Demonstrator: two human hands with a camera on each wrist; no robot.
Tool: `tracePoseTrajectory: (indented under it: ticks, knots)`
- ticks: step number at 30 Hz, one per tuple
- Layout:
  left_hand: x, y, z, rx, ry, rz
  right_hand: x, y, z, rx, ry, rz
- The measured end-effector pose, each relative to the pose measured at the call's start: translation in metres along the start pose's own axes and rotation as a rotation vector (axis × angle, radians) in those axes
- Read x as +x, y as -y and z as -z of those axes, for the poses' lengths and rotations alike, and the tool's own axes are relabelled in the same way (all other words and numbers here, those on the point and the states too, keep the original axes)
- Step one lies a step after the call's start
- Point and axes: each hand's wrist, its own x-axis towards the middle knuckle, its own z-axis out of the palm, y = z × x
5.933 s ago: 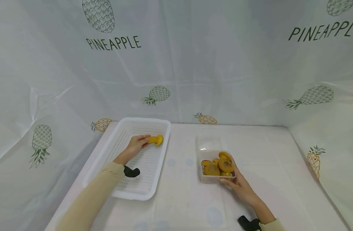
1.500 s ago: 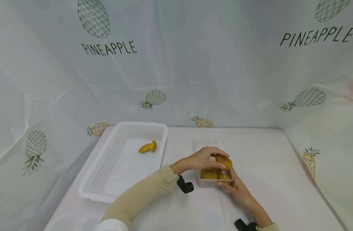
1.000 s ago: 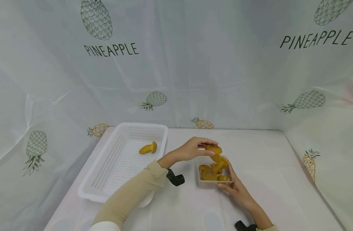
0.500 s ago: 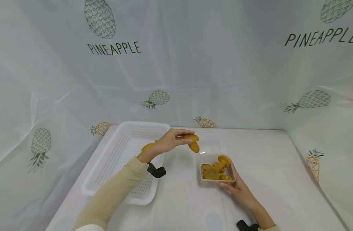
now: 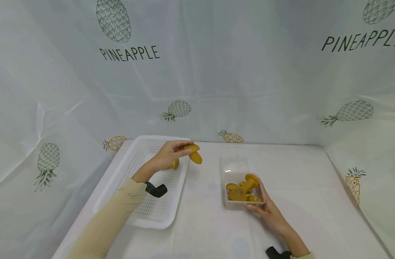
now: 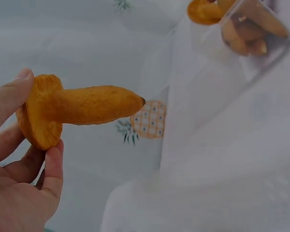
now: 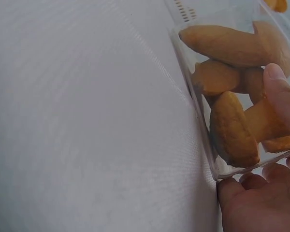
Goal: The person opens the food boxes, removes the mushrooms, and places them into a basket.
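Note:
My left hand (image 5: 167,155) pinches an orange-yellow mushroom (image 6: 96,104) by its cap, the thick stem pointing away from the palm. It is held up over the right rim of a white perforated basket (image 5: 176,205). Another mushroom (image 5: 175,164) lies in that basket, partly hidden behind the hand. At the right, my right hand (image 5: 270,212) grips the corner of a clear plastic box (image 5: 237,205), thumb on the near wall. Several mushrooms (image 7: 232,128) are heaped inside the box, seen through its wall in the right wrist view.
The box's clear lid (image 5: 234,163) lies folded back behind it. Basket and box stand apart on a white cloth-covered table (image 5: 203,223). A pineapple-print curtain (image 5: 249,72) rises behind the table and along both sides.
The left hand took a mushroom up out of the clear box and carried it left to the basket's edge. An earlier mushroom was let go in the basket. The right hand stays on the box.

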Motion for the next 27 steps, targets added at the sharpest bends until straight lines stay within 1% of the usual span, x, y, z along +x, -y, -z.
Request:
tracePoseTrajectory:
  ticks: [4, 7, 11, 14, 18, 23, 27]
  knots:
    - [-0.011, 0.007, 0.015, 0.016, -0.049, 0.034, -0.001, 0.000, 0.000, -0.040, -0.019, -0.014]
    - [-0.017, 0.016, 0.026, 0.012, -0.082, 0.065, -0.001, 0.000, 0.001, -0.054, -0.026, -0.026]
    - [-0.026, 0.028, 0.040, 0.019, -0.136, 0.088, 0.000, 0.000, 0.001, -0.048, -0.020, -0.033]
    - [-0.031, 0.038, 0.048, 0.043, -0.181, 0.097, 0.000, 0.000, 0.000, -0.051, -0.022, -0.033]
    - [-0.035, 0.052, 0.058, 0.050, -0.237, 0.106, 0.000, 0.001, 0.000, -0.062, -0.022, -0.036]
    - [-0.038, 0.066, 0.065, 0.016, -0.292, 0.122, -0.002, 0.003, 0.000, -0.095, -0.024, -0.033]
    - [-0.040, 0.078, 0.069, 0.005, -0.324, 0.130, -0.002, 0.003, 0.000, -0.070, -0.017, -0.032]
